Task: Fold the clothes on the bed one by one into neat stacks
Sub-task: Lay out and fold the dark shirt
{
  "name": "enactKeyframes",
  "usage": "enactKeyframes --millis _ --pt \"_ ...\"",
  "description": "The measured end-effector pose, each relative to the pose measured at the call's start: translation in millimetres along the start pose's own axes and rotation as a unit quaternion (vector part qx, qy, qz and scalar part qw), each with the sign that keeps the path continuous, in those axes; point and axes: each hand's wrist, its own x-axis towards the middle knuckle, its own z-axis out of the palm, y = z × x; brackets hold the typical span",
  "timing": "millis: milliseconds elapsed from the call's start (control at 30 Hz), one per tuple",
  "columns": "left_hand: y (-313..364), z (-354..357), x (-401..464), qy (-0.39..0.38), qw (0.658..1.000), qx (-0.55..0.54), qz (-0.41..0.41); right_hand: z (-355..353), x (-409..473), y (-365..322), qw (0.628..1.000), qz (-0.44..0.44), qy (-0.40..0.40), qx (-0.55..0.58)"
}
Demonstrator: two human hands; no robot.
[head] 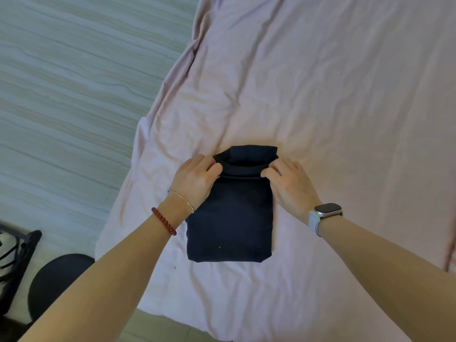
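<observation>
Dark navy garment [230,218], near-folded, on the bed's pink sheet [345,95].
Left hand [196,180] and right hand [288,182] each pinch the rolled far edge, grip closed on cloth. Risk: uneven pull skews the fold; the roll may spring open. Garment type unclear, possibly a shirt.

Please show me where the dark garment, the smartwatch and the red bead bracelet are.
dark garment [229,223]: head view, flat folded body.
smartwatch [328,210]: head view, screen.
red bead bracelet [164,221]: head view, beads.
</observation>
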Motion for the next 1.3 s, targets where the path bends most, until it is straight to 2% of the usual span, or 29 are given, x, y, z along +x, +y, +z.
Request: enactKeyframes --millis 167,233,300,400,500,600,700,767,800,867,933,1000,1067,1100,1200,1300 --pt "10.4 7.5 -4.6 -0.012 0.99 -0.093 -0.105 2.0 -7.0 -0.5 0.999 0.005 0.035 -0.021" --pt "12.0 10.9 -5.2 0.0 0.98 -0.113 -0.165 2.5 -8.9 -1.3 0.999 0.004 0.039 0.008" --pt "9.5 11.2 1.0 -0.009 0.966 -0.164 -0.202 0.9 -6.7 -2.7 0.995 0.051 0.042 0.073" --pt "-5.5 8.8 18.7 -0.094 0.932 -0.272 -0.22 -3.5 6.5 1.9 0.977 0.127 0.011 0.168" --pt "-23.8 4.0 32.6 -0.213 0.928 -0.228 -0.204 -8.5 22.3 15.3 0.984 0.091 -0.07 0.132" --pt "-35.0 -1.1 34.8 -0.275 0.927 -0.174 -0.189 -12.7 28.2 29.6 0.986 0.05 -0.143 0.072" --pt "-39.3 -4.4 29.1 -0.248 0.934 -0.143 -0.212 -14.4 29.7 34.8 0.987 0.065 -0.139 0.054" --pt "-35.3 -7.6 19.3 -0.163 0.933 -0.165 -0.275 -14.8 26.6 29.5 0.991 0.08 -0.085 0.061" --pt "-29.2 -10.8 11.7 -0.093 0.922 -0.189 -0.325 -13.9 22.4 25.1 0.994 0.081 -0.046 0.06" --pt "-9.5 -15.7 -9.3 0.065 0.882 -0.208 -0.418 -10.6 12.6 12.5 0.995 0.08 0.034 0.039" --pt "19.2 -13.3 -32.1 0.153 0.839 -0.18 -0.49 -5.5 7.9 -2.3 0.996 0.058 0.07 0.006" --pt "51.0 -4.7 -50.6 0.143 0.81 -0.159 -0.546 0.5 13.4 -14.9 0.998 0.026 0.048 -0.017" --pt "77.5 7.8 -66.3 0.082 0.783 -0.173 -0.593 5.5 27.2 -23.7 0.999 0.016 -0.025 -0.03" --pt "86.0 13.1 -73.5 0.056 0.752 -0.196 -0.627 8.2 34.7 -26.3 0.997 0.02 -0.07 -0.034" --pt "93.1 20.1 -87.8 0.044 0.605 -0.297 -0.737 14.3 56.0 -21.5 0.982 0.037 -0.179 -0.048" --pt "88.1 23.4 -98.0 0.084 0.516 -0.385 -0.76 8.9 76.8 -14.7 0.966 0.077 -0.244 0.028"
